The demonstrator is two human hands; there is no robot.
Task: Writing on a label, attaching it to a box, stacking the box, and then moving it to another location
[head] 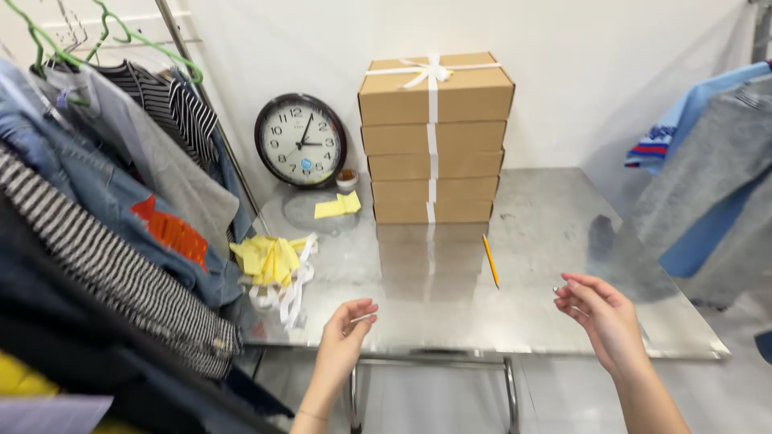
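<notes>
Both hands hover at the near edge of the steel surface (563, 241), left hand (344, 333) and right hand (601, 309) each loosely pinching something tiny, with the pencil (490, 260) lying lengthwise nearer the right one.

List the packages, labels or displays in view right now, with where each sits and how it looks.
Stack of cardboard boxes: back middle of the steel table, four flat brown boxes tied with a white ribbon, bow on top.
Wall clock: leaning against the wall left of the boxes, round, dark rim, white face.
Yellow paper slips: left table edge, loose pile, with white ribbon.
</notes>
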